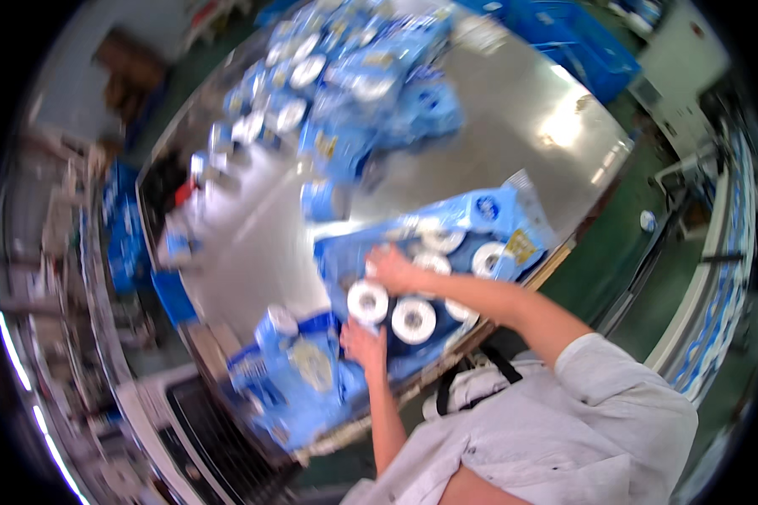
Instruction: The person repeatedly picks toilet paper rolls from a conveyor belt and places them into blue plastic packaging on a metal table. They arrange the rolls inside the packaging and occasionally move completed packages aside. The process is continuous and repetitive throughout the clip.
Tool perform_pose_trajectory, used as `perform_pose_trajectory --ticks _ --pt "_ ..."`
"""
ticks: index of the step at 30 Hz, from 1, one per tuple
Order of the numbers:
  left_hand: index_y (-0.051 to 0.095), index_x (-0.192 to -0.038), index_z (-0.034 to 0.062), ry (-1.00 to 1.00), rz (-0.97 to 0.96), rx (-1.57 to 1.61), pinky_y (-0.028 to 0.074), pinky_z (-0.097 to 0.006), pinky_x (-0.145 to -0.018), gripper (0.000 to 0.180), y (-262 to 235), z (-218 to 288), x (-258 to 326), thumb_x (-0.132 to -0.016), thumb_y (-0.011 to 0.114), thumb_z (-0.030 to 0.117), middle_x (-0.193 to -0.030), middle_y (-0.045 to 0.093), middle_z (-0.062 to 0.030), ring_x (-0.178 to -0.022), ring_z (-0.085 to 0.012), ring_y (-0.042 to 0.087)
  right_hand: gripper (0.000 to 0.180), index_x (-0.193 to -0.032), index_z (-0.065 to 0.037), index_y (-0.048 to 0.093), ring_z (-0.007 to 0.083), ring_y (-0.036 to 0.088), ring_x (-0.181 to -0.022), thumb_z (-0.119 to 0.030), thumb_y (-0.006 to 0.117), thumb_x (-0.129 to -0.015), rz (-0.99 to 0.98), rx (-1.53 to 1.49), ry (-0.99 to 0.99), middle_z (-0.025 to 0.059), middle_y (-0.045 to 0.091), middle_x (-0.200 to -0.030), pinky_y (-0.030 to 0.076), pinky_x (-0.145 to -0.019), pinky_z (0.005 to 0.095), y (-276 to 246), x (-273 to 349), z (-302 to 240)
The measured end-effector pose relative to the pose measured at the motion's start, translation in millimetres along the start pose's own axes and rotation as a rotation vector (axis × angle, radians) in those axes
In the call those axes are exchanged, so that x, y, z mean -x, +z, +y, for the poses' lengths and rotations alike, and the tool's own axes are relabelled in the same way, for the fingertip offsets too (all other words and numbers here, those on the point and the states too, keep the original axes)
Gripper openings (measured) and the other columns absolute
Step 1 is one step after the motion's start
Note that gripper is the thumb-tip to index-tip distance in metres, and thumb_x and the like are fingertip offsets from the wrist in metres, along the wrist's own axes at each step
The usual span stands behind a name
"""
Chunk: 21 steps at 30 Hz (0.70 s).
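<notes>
A blue plastic pack of white paper rolls [446, 244] lies at the near edge of a shiny steel table [514, 126], roll ends facing up. My right hand [389, 268] rests on top of the rolls, fingers spread on the wrapping. My left hand [364, 347] presses against the pack's near side, beside two white roll ends [393, 311]. A second blue pack [299, 379] lies to the left of my left hand, partly over the table's edge.
Several more blue packs [354, 76] are heaped at the table's far end. Blue crates [581, 38] stand beyond the table on a green floor. A roller conveyor [716, 278] runs at the right, and a dark machine [202, 429] sits at lower left.
</notes>
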State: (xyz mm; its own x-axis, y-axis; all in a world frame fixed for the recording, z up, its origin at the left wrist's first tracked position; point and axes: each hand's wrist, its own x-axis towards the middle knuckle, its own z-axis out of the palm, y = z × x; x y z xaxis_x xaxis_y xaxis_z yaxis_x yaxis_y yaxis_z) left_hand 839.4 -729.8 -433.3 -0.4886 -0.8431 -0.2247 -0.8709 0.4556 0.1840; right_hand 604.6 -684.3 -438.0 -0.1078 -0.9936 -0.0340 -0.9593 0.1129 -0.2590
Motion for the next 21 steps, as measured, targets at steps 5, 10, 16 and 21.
perform_pose_trajectory --ticks 5,10,16,21 --pt "0.042 -0.154 0.0192 0.078 -0.092 -0.027 0.046 -0.07 -0.097 0.099 0.0 -8.2 -32.3 -0.07 0.087 0.046 -0.145 0.045 -0.0194 -0.132 -0.0483 0.044 0.025 -0.111 -0.033 0.076 0.0427 0.042 -0.146 -0.039 0.062 -0.091 0.334 -0.034 0.04 0.016 0.051 -0.151 0.039 -0.102 0.0738 -4.8 10.1 -2.8" --pt "0.042 -0.156 0.0244 0.144 -0.044 -0.03 0.045 -0.071 -0.096 0.104 -29.9 -7.1 -8.0 -0.066 0.089 0.048 -0.144 0.046 -0.0186 -0.13 -0.0477 0.046 0.017 -0.102 -0.035 0.075 0.0355 0.043 -0.144 -0.033 0.063 -0.091 0.339 0.226 0.058 0.0085 0.054 -0.144 0.04 -0.104 0.0724 -47.3 28.5 -33.2" --pt "0.04 -0.156 0.0096 0.457 0.157 -0.336 0.046 -0.056 -0.101 0.113 -11.7 15.8 5.5 -0.063 0.096 0.043 -0.139 0.055 -0.016 -0.126 -0.0389 0.054 0.037 -0.121 -0.032 0.07 0.0378 0.041 -0.148 -0.03 0.072 -0.084 0.338 0.04 0.108 0.011 0.05 -0.152 0.037 -0.107 0.0739 -60.4 53.5 -14.8" --pt "0.024 -0.163 0.0014 0.572 0.154 -0.236 0.025 -0.06 -0.12 0.128 -13.0 32.2 -15.7 -0.064 0.094 0.045 -0.137 0.057 -0.0144 -0.132 -0.0354 0.051 0.062 -0.135 -0.03 0.065 0.0412 0.04 -0.148 -0.028 0.082 -0.075 0.371 0.034 0.213 0.0144 0.047 -0.156 0.038 -0.106 0.0744 -66.7 55.1 8.2"
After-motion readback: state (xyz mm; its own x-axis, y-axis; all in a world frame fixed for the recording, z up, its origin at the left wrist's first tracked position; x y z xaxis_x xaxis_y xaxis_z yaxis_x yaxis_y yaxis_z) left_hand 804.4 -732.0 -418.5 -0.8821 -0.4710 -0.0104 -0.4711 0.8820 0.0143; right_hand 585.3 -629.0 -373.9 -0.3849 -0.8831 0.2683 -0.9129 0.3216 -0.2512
